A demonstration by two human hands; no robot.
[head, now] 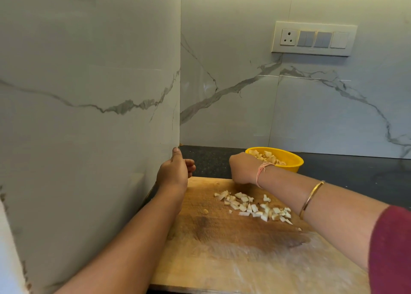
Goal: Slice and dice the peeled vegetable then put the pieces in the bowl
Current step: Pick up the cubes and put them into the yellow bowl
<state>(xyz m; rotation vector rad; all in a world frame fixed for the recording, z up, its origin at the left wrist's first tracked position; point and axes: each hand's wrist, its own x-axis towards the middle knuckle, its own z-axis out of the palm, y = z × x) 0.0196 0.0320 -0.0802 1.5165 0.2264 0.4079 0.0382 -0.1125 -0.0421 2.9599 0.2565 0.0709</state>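
On the wooden cutting board [222,260], toward 1 o'clock from its middle, lies a loose scatter of diced pieces [253,208], pale with some tan edges. More of them sit in the yellow bowl [293,165], which stands on the dark countertop [355,171] just beyond the board at 1 o'clock.

The pieces look small, light and firm, probably damp from cutting. They would likely cling to fingers and roll or skid if nudged. Picking them up one at a time would be slow. Herding them into a heap and scooping from below, or sweeping them off the board's far edge toward the bowl, seems the safer hold. The bowl looks like light plastic and might slide if pushed.

The right hand [243,169] is at the board's 12 o'clock edge, its back to the camera. Its fingers bend down out of sight, so whether they grip anything cannot be told. The left hand [174,171] is at the 10 o'clock corner beside the marble wall [89,138], thumb up and fingers curled in, with nothing visible in them.

No knife shows anywhere. The right wrist hides the bowl's near-left rim, and the board's near edge is cut off by the frame.
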